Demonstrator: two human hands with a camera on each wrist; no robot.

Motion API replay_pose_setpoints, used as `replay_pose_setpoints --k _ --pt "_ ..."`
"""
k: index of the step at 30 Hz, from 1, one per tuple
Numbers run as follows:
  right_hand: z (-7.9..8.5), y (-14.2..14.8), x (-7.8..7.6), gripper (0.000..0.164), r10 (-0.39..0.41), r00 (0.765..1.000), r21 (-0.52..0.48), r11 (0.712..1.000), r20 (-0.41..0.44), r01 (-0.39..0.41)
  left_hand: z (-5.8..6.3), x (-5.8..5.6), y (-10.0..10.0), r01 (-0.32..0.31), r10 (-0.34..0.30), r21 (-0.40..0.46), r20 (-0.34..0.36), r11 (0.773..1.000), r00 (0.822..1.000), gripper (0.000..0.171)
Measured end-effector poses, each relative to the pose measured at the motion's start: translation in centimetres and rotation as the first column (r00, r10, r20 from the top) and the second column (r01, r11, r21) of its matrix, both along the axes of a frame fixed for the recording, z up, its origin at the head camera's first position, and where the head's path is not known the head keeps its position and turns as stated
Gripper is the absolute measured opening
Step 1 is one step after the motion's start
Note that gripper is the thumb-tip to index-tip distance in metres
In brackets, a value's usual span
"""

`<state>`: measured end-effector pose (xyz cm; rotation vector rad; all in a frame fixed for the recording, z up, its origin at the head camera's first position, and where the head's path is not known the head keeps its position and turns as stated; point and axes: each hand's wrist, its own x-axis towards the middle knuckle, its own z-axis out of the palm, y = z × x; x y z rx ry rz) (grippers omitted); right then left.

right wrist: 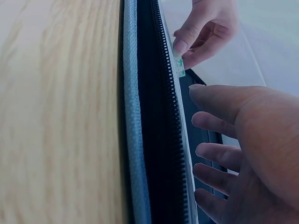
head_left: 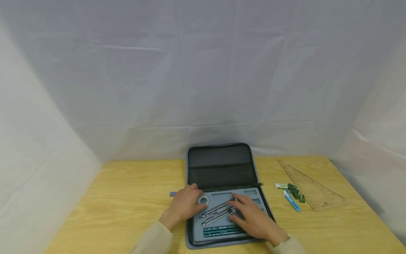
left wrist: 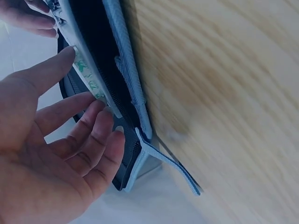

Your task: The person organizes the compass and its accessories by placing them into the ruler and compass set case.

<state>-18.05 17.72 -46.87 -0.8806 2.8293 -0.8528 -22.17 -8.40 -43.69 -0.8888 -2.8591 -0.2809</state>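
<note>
Round white pc is pinched in L hand. R hand is spread loosely over compasses in unfolded case, laid on bench.

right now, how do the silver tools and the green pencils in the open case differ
The silver tools have a shiny metallic look, while the green pencils are dark green. The silver tools slant across the tray, their right ends higher in the head view; the green pencils lie nearly level along its near edge. Both are in the tray of the open case, by the right hand.
</note>
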Motion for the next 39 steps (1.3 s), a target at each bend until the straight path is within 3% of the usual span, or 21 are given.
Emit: replay_pose_setpoints --k 14,23,26,32,39 --pt "0.5 -0.4 -0.2 0.044 -0.002 1.0 0.008 1.0 0.023 0.002 0.3 0.0 -0.6 -0.013 0.012 0.011 0.067 1.0 0.998 0.046" --pt "1.1 -2.4 -0.6 0.041 0.036 0.997 0.023 0.999 -0.072 -0.035 -0.1 0.4 -1.8 -0.031 0.035 0.099 -0.035 0.995 0.999 0.023" --pt "1.3 -3.5 -0.9 0.039 0.073 0.992 0.048 0.996 -0.106 -0.068 -0.1 0.5 -2.0 0.014 -0.011 0.081 -0.035 0.997 0.999 0.017" --pt "1.4 -5.3 -1.0 0.043 0.183 0.979 0.103 0.979 -0.086 -0.174 -0.1 0.7 -2.4 0.205 -0.205 -0.002 0.019 0.979 0.979 0.016" --pt "1.3 -6.4 -0.7 0.046 0.188 0.979 0.105 0.978 -0.077 -0.179 0.1 1.4 -2.7 0.233 -0.232 -0.077 0.021 0.969 0.972 0.018"
